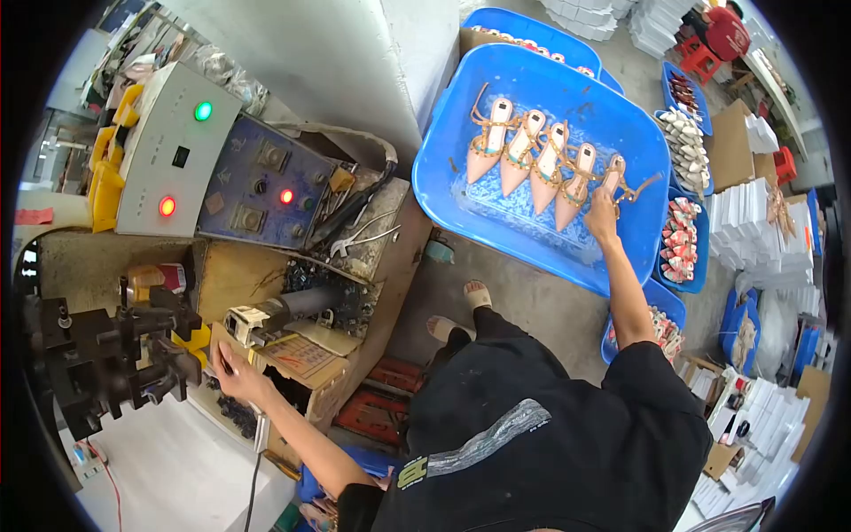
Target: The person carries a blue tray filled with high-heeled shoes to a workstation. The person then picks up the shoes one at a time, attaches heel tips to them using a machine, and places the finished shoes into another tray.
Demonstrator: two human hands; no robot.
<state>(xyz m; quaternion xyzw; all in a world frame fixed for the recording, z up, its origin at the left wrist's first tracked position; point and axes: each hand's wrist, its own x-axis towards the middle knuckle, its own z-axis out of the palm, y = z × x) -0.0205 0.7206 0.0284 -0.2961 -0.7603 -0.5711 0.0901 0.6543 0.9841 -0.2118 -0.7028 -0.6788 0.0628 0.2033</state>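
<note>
My right hand [603,217] reaches into a large blue plastic tub [541,246] and is closed on the rightmost shoe [613,177], a pale pink pointed one with studded straps. Lying to its left are several matching shoes [544,168], side by side with their toes toward me. My left hand [238,377] is at the black metal machine head [115,350], beside a yellow part [191,344]. Its fingers are bent together; whatever is between them is too small or hidden to name.
A control panel [257,182] with lit lamps stands at upper left, above a metal cylinder [306,303] and loose black bits. More tubs of shoes [681,239] line the right side, near stacked white boxes [749,226]. A person in red [727,34] sits at far upper right.
</note>
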